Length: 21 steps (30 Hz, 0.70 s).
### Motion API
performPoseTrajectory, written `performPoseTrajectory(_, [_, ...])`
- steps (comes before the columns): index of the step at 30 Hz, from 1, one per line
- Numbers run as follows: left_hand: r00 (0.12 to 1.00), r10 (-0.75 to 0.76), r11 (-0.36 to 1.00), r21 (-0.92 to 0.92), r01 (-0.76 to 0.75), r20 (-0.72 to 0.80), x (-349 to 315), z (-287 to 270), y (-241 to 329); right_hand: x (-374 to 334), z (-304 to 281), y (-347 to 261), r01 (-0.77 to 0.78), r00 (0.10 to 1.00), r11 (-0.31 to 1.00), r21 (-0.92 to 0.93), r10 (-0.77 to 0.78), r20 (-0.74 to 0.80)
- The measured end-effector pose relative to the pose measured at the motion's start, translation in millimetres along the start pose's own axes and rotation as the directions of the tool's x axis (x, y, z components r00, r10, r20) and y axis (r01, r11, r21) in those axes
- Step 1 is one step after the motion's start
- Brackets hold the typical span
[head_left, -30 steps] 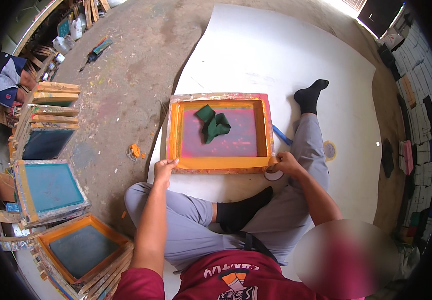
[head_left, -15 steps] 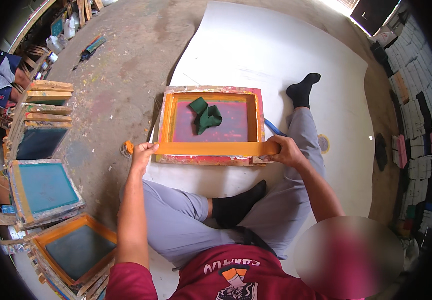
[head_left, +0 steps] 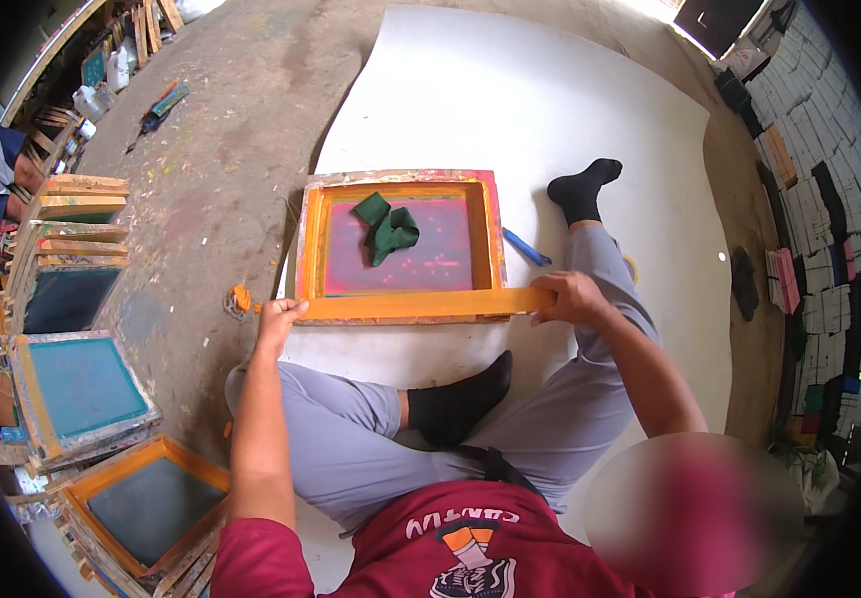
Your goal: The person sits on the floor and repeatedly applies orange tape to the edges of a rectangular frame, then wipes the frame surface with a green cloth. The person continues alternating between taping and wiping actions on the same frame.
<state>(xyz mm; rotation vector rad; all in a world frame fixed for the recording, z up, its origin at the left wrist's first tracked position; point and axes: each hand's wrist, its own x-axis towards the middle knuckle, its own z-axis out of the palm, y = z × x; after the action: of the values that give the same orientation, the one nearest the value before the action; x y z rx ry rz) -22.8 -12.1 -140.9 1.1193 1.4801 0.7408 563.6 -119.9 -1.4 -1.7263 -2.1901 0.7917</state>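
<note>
A taut strip of orange tape stretches level between my hands. It passes over the near side of a wooden silk-screen frame lying on a white sheet. My left hand pinches the strip's left end just past the frame's near left corner. Beyond the near right corner, my right hand grips the other end, its palm side hidden. A crumpled dark green strip rests on the frame's pink-stained mesh. Right of the frame lies a slim blue tool, its kind unclear.
My legs in grey trousers flank the near side. A yellowish ring shows partly behind my right leg. More screen frames stand at the left, with another person behind. An orange scrap lies on the floor.
The strip now reaches farther past the frame on both sides, as my left hand has shifted left and my right hand right relative to it. The whole view has shifted slightly.
</note>
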Motion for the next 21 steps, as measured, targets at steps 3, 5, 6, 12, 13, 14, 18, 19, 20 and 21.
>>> performPoseTrajectory(3, [1.0,0.012,1.0,0.026,-0.012,0.003,1,2,-3,-9,14,7,-0.045,0.999,0.998,-0.041,0.046,0.021])
performPoseTrajectory(5, [1.0,0.016,0.999,0.034,-0.015,-0.016,-1,7,-3,-14,22,11,-0.138,0.99,0.99,-0.009,0.138,-0.002])
performPoseTrajectory(6, [0.999,0.014,0.999,0.045,-0.012,-0.039,-1,6,-3,-13,25,12,-0.162,0.986,0.986,0.035,0.163,-0.032])
performPoseTrajectory(12, [0.996,0.035,0.998,0.055,-0.03,-0.08,-3,0,-16,-10,36,19,-0.077,0.988,0.993,0.084,0.088,-0.127])
performPoseTrajectory(13, [0.997,0.033,0.996,0.084,-0.028,-0.068,-4,-1,-15,-9,37,18,-0.058,0.987,0.997,0.045,0.064,-0.148])
performPoseTrajectory(14, [0.992,0.079,0.991,0.112,-0.067,-0.099,-5,4,-16,-11,38,17,-0.038,0.985,0.999,0.006,0.039,-0.168])
performPoseTrajectory(18, [0.989,0.082,0.962,0.269,-0.047,-0.123,-7,12,-11,-16,46,10,-0.075,0.983,0.99,-0.116,0.054,-0.175])
performPoseTrajectory(19, [0.989,0.072,0.956,0.291,-0.032,-0.129,-7,18,-10,-18,47,10,-0.087,0.982,0.985,-0.15,0.06,-0.177])
performPoseTrajectory(20, [0.989,0.062,0.949,0.314,-0.017,-0.132,-7,20,-7,-19,49,10,-0.119,0.979,0.983,-0.139,0.093,-0.18])
performPoseTrajectory(21, [0.99,0.051,0.946,0.325,-0.005,-0.134,-6,24,-7,-22,50,17,-0.11,0.979,0.982,-0.152,0.081,-0.187])
